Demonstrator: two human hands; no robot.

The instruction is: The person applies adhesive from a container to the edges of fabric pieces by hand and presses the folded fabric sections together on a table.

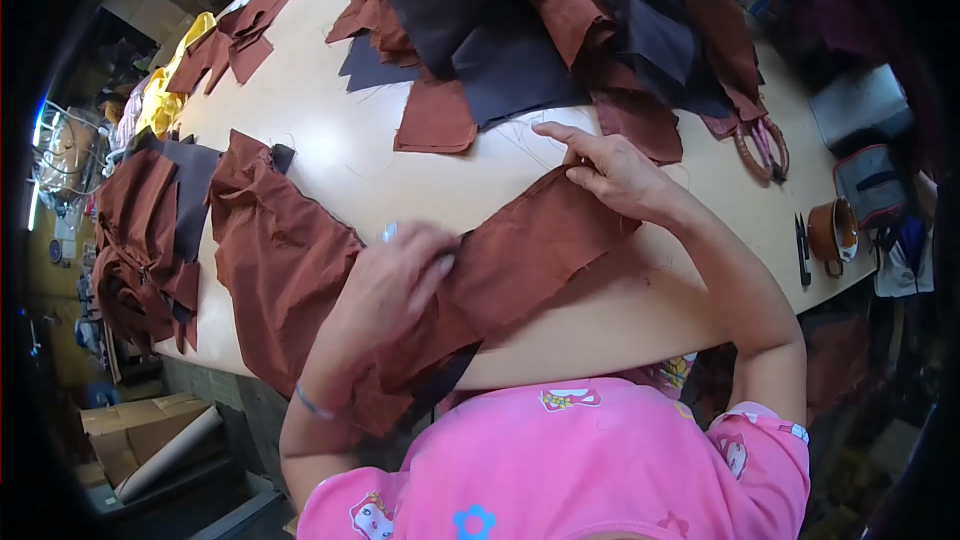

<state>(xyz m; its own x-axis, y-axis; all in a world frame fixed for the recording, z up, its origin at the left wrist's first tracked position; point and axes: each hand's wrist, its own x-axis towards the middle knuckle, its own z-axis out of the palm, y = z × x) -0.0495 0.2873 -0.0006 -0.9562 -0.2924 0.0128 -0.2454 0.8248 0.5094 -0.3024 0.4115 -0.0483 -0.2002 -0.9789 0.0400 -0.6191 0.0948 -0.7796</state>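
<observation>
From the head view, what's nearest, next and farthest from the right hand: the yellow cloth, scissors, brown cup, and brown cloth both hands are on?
1. Brown cloth: touching the right hand.
2. Scissors: right of the hand.
3. Brown cup: farther right.
4. Yellow cloth: far left.

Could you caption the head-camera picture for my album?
Left hand and right hand on brown cloth at a pale table, dark and brown fabric pieces heaped beyond.
</observation>
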